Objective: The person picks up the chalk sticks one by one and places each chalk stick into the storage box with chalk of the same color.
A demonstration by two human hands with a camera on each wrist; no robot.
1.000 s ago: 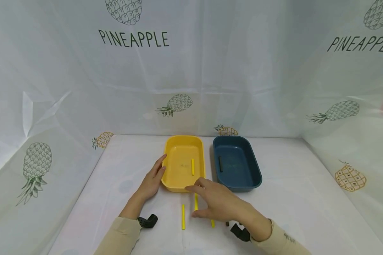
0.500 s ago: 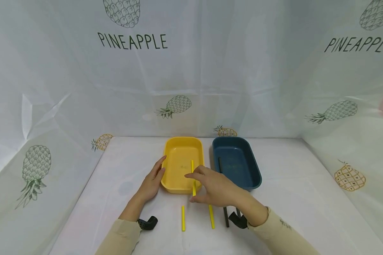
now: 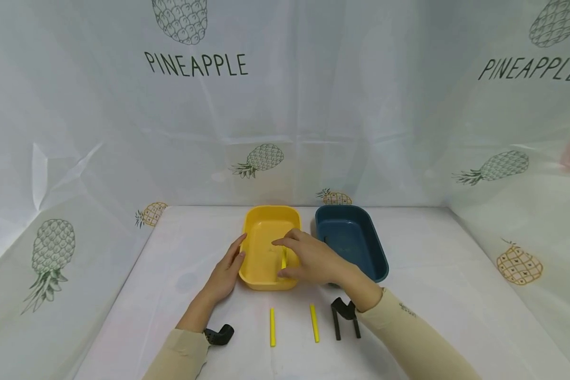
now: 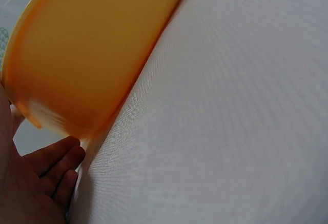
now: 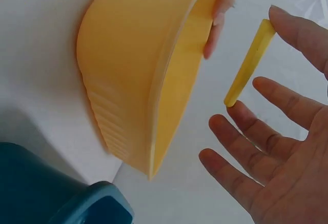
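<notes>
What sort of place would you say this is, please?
Perhaps an improvised recording booth: a pineapple-print sheet hangs behind a white-covered table, and black wrist-worn devices suggest filming of handwork.

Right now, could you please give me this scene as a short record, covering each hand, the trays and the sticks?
Right hand: pinches a yellow stick by its ends, over the yellow tray
Left hand: touches that tray's left side
Blue tray: to its right, with a gap between
Table: two yellow sticks and two black sticks in front of the trays
</notes>
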